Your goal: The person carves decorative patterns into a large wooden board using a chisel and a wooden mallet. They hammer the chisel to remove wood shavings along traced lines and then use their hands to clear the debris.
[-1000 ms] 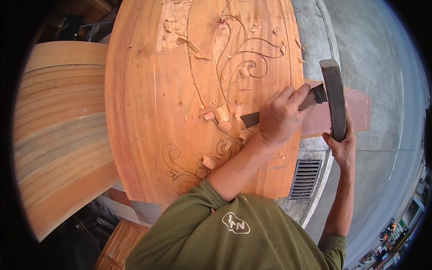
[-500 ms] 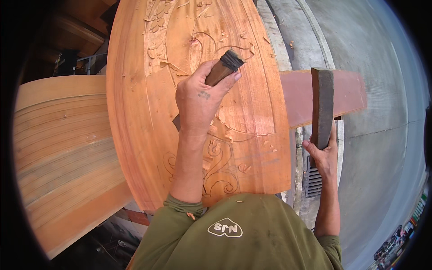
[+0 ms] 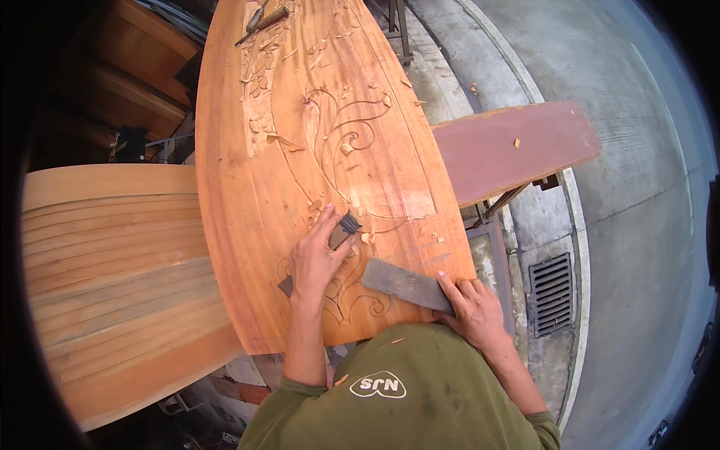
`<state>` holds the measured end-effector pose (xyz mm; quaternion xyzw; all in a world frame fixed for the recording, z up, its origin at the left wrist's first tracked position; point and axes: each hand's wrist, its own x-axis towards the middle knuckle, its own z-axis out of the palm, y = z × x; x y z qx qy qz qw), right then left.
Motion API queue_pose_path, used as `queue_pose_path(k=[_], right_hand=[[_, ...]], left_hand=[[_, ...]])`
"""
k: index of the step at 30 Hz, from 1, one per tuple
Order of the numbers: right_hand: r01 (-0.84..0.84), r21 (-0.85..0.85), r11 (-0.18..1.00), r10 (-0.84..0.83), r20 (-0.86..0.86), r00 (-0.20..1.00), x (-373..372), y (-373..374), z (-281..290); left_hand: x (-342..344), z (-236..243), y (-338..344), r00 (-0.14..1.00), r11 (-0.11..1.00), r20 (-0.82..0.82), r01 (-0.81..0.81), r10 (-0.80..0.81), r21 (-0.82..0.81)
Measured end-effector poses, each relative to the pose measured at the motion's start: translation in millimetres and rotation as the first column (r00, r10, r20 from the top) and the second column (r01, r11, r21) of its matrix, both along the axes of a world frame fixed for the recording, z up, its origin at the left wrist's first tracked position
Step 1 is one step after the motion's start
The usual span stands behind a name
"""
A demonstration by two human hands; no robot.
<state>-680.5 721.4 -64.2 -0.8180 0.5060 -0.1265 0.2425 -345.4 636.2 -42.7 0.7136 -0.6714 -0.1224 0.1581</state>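
Observation:
A large orange-brown wooden panel (image 3: 247, 195) lies in front of me, with a carved and drawn scroll pattern (image 3: 349, 135). My left hand (image 3: 311, 262) rests low over the panel, its fingers closed round a short wooden handle (image 3: 341, 236) with a dark, ragged end. A dark flat corner (image 3: 286, 286) sticks out beside the wrist; it looks like the blade of this chisel-like tool, though the hand hides the middle. In my right hand (image 3: 478, 311) is a dark, flat wooden bar (image 3: 405, 283), gripped at its right end and angled across the panel's near right part.
Wood shavings (image 3: 281, 141) lie scattered over the panel. Carving tools (image 3: 264, 22) rest at its far end. A reddish board (image 3: 517, 150) extends to the right, and stacked wooden boards (image 3: 112, 262) stand at the left. A drain grate (image 3: 552, 295) is in the concrete floor.
My left hand has come down nearer to me with the chisel-like tool. The right hand has swung the bar from upright at the right to lying across the panel. The view has shifted.

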Motion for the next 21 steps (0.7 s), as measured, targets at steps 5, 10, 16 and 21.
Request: queue_pose_path(k=[5,10,16,21], right_hand=[[-0.066,-0.052,0.996,0.068,0.036,0.997,6,-4,-3],[-0.033,-0.139,0.990,0.047,0.096,0.994,11,6,-5],[0.121,-0.101,0.988,-0.098,0.208,0.973,9,24,-4],[0.239,-0.136,0.961,-0.215,0.168,0.962,5,35,-8]], left_hand=[[11,21,24,0.970,0.952,-0.050,-0.224,0.239,0.207],[66,2,39,0.964,0.973,0.180,-0.165,0.194,-0.164],[123,5,-8,0.958,0.925,0.199,-0.124,0.206,-0.360],[169,-2,-56,0.943,0.939,0.213,-0.187,0.254,-0.290]])
